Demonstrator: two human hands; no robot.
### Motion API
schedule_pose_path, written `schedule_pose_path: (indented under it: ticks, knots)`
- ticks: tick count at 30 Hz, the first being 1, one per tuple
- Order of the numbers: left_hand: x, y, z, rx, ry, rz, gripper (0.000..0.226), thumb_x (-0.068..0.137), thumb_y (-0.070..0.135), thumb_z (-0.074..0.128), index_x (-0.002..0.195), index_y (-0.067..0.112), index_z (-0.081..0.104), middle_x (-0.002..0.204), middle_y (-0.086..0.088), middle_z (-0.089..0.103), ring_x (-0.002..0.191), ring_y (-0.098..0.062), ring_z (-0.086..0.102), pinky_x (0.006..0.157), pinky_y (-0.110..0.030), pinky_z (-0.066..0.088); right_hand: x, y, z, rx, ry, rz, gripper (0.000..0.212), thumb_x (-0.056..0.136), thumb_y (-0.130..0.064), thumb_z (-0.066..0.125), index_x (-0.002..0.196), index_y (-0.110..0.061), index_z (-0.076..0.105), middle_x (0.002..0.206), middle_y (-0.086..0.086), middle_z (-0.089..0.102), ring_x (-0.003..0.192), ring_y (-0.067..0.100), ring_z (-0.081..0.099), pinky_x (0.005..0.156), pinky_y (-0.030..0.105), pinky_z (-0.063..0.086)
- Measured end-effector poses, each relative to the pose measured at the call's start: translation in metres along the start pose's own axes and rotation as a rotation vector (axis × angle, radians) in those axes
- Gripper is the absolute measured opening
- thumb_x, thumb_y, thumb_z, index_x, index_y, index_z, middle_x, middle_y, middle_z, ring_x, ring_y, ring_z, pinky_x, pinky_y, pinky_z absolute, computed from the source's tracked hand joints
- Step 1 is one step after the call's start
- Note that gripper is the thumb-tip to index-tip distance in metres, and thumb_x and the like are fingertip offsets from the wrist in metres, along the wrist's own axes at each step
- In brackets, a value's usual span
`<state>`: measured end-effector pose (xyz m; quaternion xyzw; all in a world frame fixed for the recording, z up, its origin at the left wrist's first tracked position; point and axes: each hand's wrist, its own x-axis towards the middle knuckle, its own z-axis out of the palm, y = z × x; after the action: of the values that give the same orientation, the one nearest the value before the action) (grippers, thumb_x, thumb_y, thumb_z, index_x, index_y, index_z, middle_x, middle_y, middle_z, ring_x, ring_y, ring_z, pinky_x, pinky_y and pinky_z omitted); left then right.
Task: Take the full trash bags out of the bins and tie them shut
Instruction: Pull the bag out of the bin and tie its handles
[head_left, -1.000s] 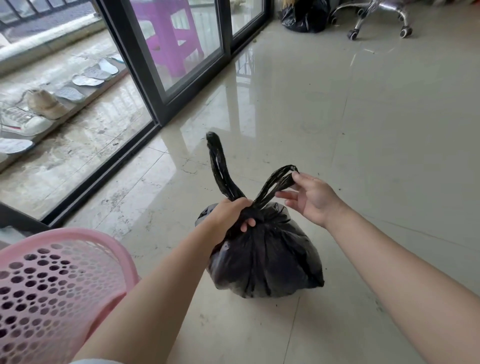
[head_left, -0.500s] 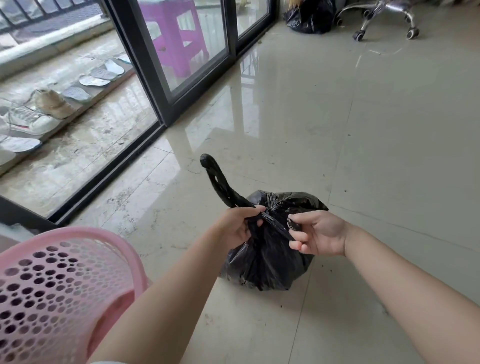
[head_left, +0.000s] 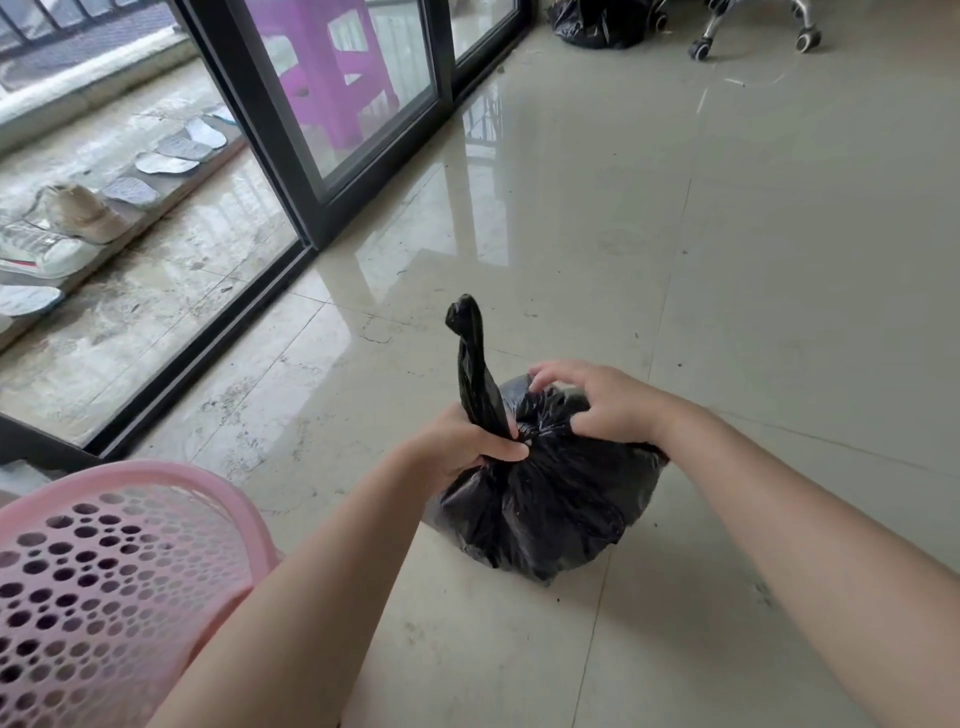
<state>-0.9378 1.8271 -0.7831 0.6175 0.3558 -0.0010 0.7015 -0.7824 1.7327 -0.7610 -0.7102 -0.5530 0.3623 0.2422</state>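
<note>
Sitting on the floor (head_left: 779, 260) in front of you, the black trash bag (head_left: 545, 509) was already out of its bin and bulging, its neck gathered to a tight point at the top. Your left hand (head_left: 467, 447) was clenched around that neck, fingers and thumb wrapped at the base of one twisted tail (head_left: 470, 358), which stood nearly upright above your fist. Your right hand (head_left: 602, 400) lay over the top of the bag just beside the gather, fingers curled down into the plastic; you could not tell from this view whether it pinched the second tail or only pressed the bag, because that tail was hidden under the palm.

You seemed to be midway through the knot: the lifting-out was done for this bag, the mouth was bunched, but no finished knot showed. What was left, by my reading, was crossing the tails and pulling them snug.

Just beside your left forearm stood the pink perforated bin (head_left: 104, 571), and no liner showed on what was visible of it. Well apart, at the far end of the room near a wheeled chair base (head_left: 753, 31), lay another black bag (head_left: 597, 21); whether you had tied it was too far off to judge.
</note>
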Motion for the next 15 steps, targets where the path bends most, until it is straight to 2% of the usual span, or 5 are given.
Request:
schedule_pose_path:
  ticks: [4,6,8,10,15]
  knots:
    - [-0.003,0.005,0.001,0.165,-0.036,0.028,0.046,0.068,-0.021,0.063,0.045,0.018,0.054,0.044,0.013,0.055,0.049,-0.004,0.053,0.057,-0.019,0.04,0.003,0.003,0.008,-0.194,-0.272,0.036,0.072,0.073,0.012,0.044,0.135,-0.025,0.041,0.156,-0.012,0.011,0.144,0.01,0.0,0.118,0.032,0.009]
    - [-0.006,0.007,0.003,0.218,-0.001,0.049,0.042,0.068,-0.018,0.065,0.048,0.018,0.055,0.046,0.013,0.056,0.053,-0.005,0.053,0.057,-0.02,0.041,0.003,0.004,0.01,-0.227,-0.275,0.075,0.056,0.074,0.007,0.046,0.122,-0.02,0.055,0.152,-0.01,0.029,0.144,0.012,0.009,0.114,0.035,0.022]
    - [-0.006,0.008,0.008,0.216,0.09,0.09,0.037,0.068,-0.017,0.066,0.052,0.014,0.056,0.052,0.006,0.058,0.057,-0.01,0.055,0.061,-0.023,0.044,0.002,0.004,0.011,-0.173,-0.171,0.127,0.038,0.073,0.003,0.047,0.091,-0.024,0.066,0.116,0.0,0.063,0.121,0.021,0.047,0.09,0.031,0.044]
    - [-0.003,0.009,0.013,0.141,0.181,0.127,0.027,0.069,-0.019,0.064,0.059,0.005,0.057,0.057,-0.003,0.059,0.06,-0.015,0.057,0.068,-0.029,0.048,0.002,0.006,0.013,-0.156,-0.074,0.146,0.034,0.073,0.003,0.047,0.058,-0.028,0.051,0.068,-0.003,0.055,0.081,0.023,0.05,0.062,0.026,0.037]
    - [0.005,0.002,0.019,0.279,0.425,0.226,0.011,0.069,-0.011,0.059,0.073,-0.001,0.058,0.07,-0.012,0.053,0.073,-0.02,0.05,0.067,-0.03,0.038,0.001,0.008,0.023,-0.16,0.003,0.105,0.033,0.074,0.007,0.045,0.058,-0.021,0.052,0.064,-0.005,0.051,0.076,0.016,0.045,0.052,0.012,0.029]
